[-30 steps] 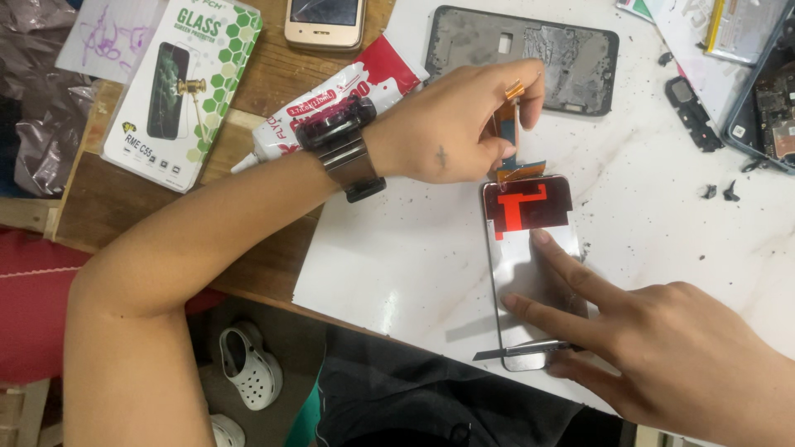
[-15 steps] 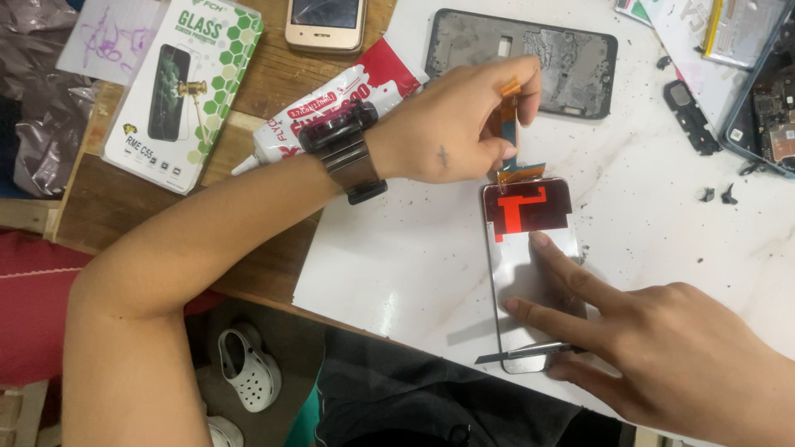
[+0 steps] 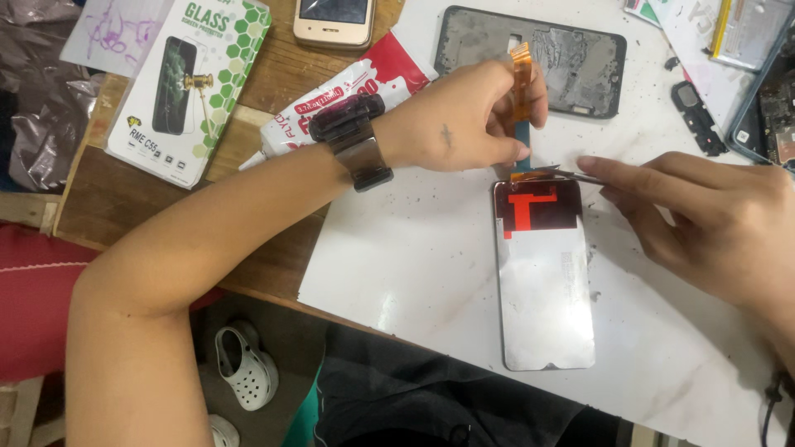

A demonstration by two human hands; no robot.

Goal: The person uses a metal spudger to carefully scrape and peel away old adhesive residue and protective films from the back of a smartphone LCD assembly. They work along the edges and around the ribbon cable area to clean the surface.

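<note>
I am watching the phone display panel [image 3: 542, 277] lying face down on the white mat [image 3: 414, 265]. At its top edge, my left hand [image 3: 464, 120] is pinching the orange flex ribbon [image 3: 521, 83] and lifting it upright. From the panel's upper right, my right hand [image 3: 712, 219] is gripping a thin metal tool [image 3: 571, 175], its tip touching the ribbon's base. A dark phone frame [image 3: 563, 58] is lying beyond the panel's top.

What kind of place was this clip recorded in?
Most likely a phone repair bench. A phone display panel lies face down on a white work mat, its orange flex cable pinched by the left hand, with a stripped phone frame nearby.
</note>
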